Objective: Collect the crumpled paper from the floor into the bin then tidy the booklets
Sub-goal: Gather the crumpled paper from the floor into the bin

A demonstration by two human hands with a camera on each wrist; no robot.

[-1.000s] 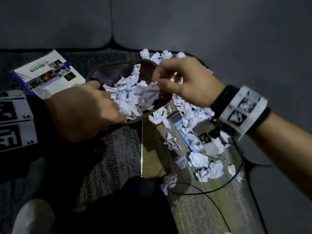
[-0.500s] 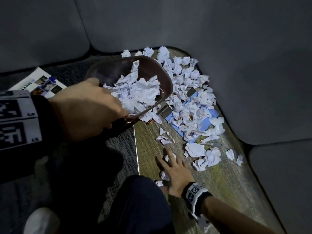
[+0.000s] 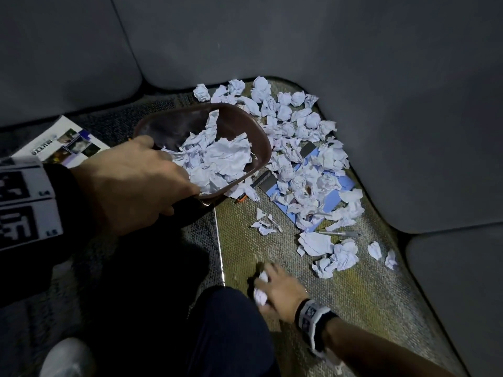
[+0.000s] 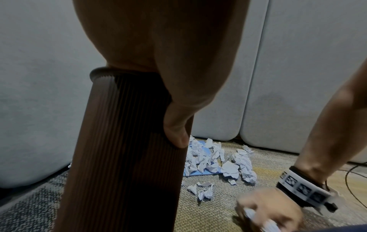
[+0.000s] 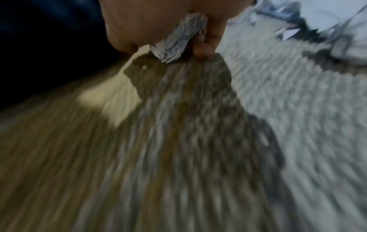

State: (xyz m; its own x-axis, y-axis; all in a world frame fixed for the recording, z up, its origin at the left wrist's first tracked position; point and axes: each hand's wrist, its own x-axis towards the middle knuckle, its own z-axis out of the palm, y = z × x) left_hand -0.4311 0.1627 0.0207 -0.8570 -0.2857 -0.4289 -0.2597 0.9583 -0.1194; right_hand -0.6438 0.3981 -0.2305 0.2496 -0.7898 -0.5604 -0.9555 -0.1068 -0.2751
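Observation:
My left hand [image 3: 130, 183] grips the rim of a dark brown ribbed bin [image 3: 253, 140] and holds it tilted above the carpet; the bin's wall [image 4: 123, 157] fills the left wrist view. Crumpled white paper [image 3: 215, 161] lies heaped inside it. Low by my knee, my right hand [image 3: 272, 287] holds crumpled paper balls [image 3: 260, 295] off the carpet, fingers curled round them [image 5: 178, 44]. A large scatter of crumpled paper [image 3: 302, 148] covers the carpet and a blue booklet [image 3: 332, 189]. Another booklet [image 3: 65, 145], white with photos, lies at the left.
Grey padded panels [image 3: 381, 91] wall in the corner behind and to the right. A pen [image 3: 340, 234] lies among the paper, and a small dark card [image 3: 268, 182] lies by the bin. My dark trouser knee [image 3: 231, 327] is near the right hand. A cable [image 4: 349, 177] runs over the carpet.
My right hand left the bin's mouth, dropped to the carpet by my knee, and closed its fingers on paper balls there. The left hand still holds the bin tilted.

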